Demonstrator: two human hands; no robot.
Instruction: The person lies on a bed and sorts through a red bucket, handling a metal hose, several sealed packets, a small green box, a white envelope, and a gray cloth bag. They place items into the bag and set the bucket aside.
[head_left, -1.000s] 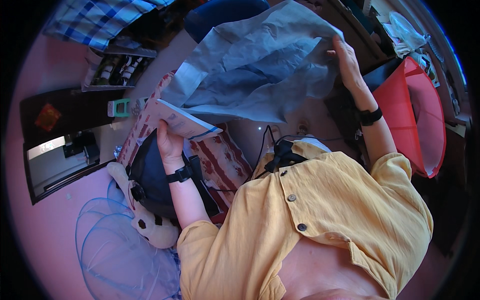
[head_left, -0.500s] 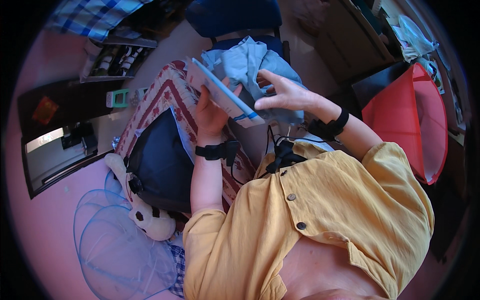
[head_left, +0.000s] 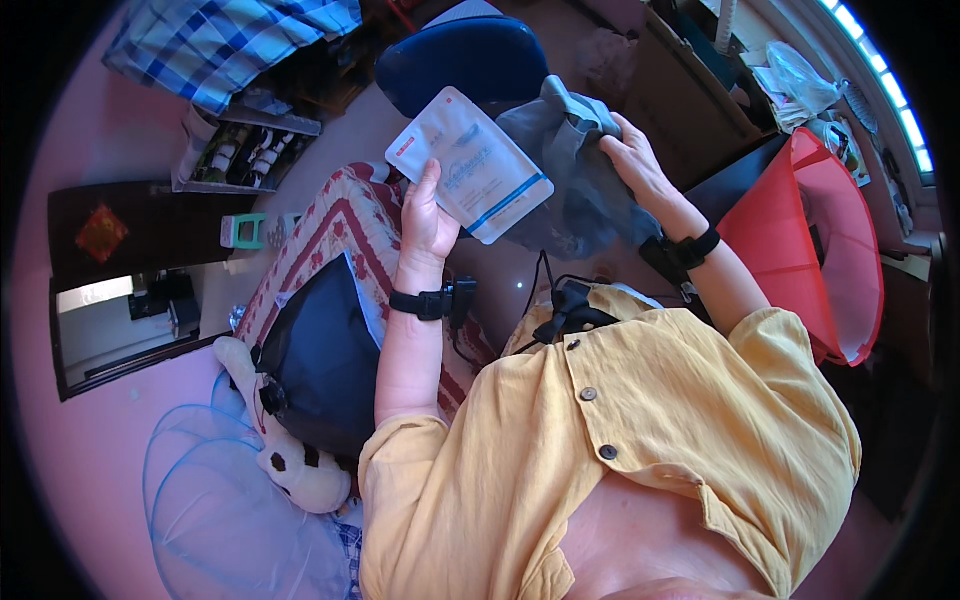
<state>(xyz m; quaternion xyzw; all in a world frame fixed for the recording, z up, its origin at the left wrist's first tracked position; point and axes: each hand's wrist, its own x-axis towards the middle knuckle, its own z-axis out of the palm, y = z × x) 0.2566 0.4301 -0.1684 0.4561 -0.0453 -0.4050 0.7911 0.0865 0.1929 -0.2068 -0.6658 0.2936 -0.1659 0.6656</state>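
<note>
My left hand (head_left: 430, 222) grips a flat white packet (head_left: 470, 165) with a blue stripe near one end, thumb on the printed face and fingers hidden behind. The packet's face is turned up toward me. Beside it, my right hand (head_left: 640, 165) is closed on the top of a thin, crumpled grey-blue plastic bag (head_left: 575, 190), which hangs down limp. Whatever may be inside the bag is hidden. A small gap of bag folds lies between the packet and my right hand.
A blue chair (head_left: 460, 62) stands ahead. To the left are a bed with a red-patterned cover (head_left: 345, 205), a dark cushion-like bag (head_left: 325, 350) and a plush toy (head_left: 300, 475). On the right are a red mesh hamper (head_left: 770, 250) and a cardboard box (head_left: 690, 110).
The packet has turned from nearly edge-on to face-up. My right hand has moved right and up, from fingers spread beside the bag to holding its top; the bag has shifted right.
</note>
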